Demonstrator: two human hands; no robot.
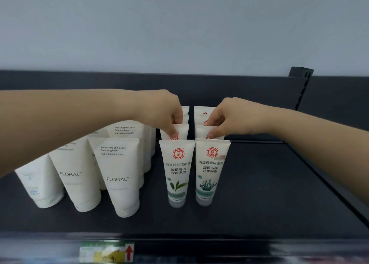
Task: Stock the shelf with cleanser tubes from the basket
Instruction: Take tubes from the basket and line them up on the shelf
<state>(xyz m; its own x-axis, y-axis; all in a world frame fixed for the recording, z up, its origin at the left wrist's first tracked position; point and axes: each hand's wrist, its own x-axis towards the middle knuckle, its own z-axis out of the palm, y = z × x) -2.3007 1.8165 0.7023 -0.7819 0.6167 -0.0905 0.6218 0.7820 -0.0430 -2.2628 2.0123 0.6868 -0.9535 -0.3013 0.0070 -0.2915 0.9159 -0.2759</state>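
Two rows of tubes stand cap-down on the shelf (pixel 259 194). Leftmost, FLORAL tubes (pixel 119 176) stand untouched. We pinch the second green-tea tube (pixel 180 132) with our left hand (pixel 159 112), the second seaweed tube (pixel 201 132) with our right hand (pixel 229 118), probably to straighten both rows. No basket is in view.
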